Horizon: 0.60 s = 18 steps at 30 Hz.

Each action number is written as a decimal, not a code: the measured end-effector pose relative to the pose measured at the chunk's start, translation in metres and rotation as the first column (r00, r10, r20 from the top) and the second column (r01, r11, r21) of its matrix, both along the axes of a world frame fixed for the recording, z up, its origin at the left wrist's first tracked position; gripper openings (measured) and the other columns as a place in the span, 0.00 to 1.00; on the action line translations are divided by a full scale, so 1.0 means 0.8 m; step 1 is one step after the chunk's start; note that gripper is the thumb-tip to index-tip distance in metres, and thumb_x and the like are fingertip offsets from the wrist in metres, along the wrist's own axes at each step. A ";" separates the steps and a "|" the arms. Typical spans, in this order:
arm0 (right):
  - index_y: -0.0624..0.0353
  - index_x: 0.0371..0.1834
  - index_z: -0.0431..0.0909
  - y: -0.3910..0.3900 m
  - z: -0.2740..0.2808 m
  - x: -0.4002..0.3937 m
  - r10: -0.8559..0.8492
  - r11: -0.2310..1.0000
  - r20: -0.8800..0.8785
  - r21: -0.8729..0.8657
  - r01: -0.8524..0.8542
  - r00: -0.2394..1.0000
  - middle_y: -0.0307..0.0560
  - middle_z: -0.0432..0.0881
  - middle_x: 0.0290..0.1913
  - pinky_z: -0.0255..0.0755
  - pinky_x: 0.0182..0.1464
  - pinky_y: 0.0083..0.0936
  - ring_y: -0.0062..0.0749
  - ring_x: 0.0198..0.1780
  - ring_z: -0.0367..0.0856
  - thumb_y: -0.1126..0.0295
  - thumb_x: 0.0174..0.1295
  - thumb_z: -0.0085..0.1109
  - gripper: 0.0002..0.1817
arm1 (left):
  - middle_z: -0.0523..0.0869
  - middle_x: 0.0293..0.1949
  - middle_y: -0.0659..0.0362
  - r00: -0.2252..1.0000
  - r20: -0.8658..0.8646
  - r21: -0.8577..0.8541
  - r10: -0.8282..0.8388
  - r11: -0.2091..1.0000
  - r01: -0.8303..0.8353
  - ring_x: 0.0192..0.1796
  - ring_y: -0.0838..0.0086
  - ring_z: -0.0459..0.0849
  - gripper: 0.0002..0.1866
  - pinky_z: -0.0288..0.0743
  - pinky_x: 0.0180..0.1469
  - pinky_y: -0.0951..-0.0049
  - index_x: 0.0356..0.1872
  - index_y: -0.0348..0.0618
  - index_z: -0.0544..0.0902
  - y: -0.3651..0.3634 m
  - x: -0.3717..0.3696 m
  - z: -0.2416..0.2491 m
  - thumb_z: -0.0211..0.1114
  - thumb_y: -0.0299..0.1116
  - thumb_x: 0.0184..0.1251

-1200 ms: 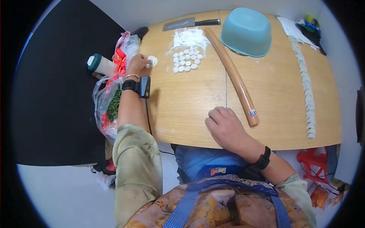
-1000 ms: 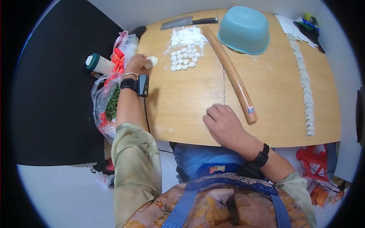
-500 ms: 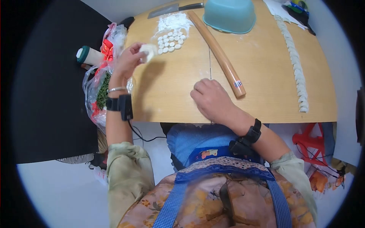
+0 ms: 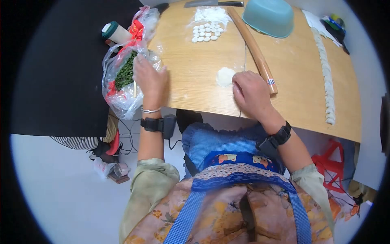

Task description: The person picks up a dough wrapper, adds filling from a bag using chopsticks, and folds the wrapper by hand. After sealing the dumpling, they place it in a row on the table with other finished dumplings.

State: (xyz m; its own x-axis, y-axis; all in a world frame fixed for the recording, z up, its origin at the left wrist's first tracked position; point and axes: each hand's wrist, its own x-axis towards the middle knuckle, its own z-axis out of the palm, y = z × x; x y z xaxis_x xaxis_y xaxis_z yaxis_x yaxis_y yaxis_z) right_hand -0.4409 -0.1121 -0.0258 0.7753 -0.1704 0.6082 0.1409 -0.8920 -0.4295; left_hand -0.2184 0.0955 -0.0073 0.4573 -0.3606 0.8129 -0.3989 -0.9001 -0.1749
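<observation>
The dough round [image 4: 224, 77] has moved to the counter [image 4: 193, 91] by the right hand [image 4: 252, 93]; the left hand [image 4: 150, 77], blurred, reaches the greens [image 4: 125, 74]. Whether either grip pinches anything, I cannot tell.

Nothing legible: the label [image 4: 271, 81] on the rolling pin [image 4: 253, 48] is too small.

One wrapper [image 4: 225, 77], perhaps eighteen dough discs [image 4: 207, 30]
</observation>
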 end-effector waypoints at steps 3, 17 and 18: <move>0.59 0.32 0.74 -0.001 -0.002 0.002 -0.030 0.999 0.046 0.030 0.029 0.998 0.49 0.76 0.30 0.69 0.39 0.39 0.44 0.37 0.75 0.75 0.54 0.58 0.04 | 0.84 0.40 0.41 0.817 -0.576 -0.078 -0.036 0.997 -0.011 0.44 0.49 0.83 0.23 0.76 0.47 0.57 0.53 0.33 0.74 0.024 0.029 -0.015 0.66 0.27 0.55; 0.61 0.33 0.75 -0.002 0.000 0.001 -0.070 0.994 -0.072 0.079 0.076 0.995 0.51 0.77 0.34 0.70 0.44 0.39 0.45 0.41 0.76 0.75 0.54 0.58 0.05 | 0.84 0.41 0.43 0.669 -0.492 -0.348 -0.558 0.830 0.436 0.45 0.49 0.82 0.16 0.75 0.50 0.55 0.47 0.32 0.80 -0.076 -0.073 -0.036 0.57 0.20 0.55; 0.62 0.33 0.75 -0.002 0.001 0.001 -0.078 0.991 -0.080 0.098 0.085 0.994 0.51 0.77 0.34 0.70 0.44 0.40 0.46 0.41 0.76 0.76 0.54 0.58 0.05 | 0.84 0.42 0.43 0.656 -0.474 -0.341 -0.587 0.809 0.478 0.47 0.50 0.82 0.17 0.75 0.51 0.55 0.49 0.32 0.80 -0.080 -0.082 -0.037 0.57 0.20 0.55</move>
State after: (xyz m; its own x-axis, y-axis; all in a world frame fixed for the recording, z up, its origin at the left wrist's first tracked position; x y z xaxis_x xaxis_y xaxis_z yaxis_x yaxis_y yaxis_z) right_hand -0.4404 -0.1134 -0.0249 0.7993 -0.2928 0.5248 0.0331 -0.8504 -0.5250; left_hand -0.2842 0.0317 -0.0372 0.6022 -0.5631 0.5660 -0.7943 -0.4937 0.3540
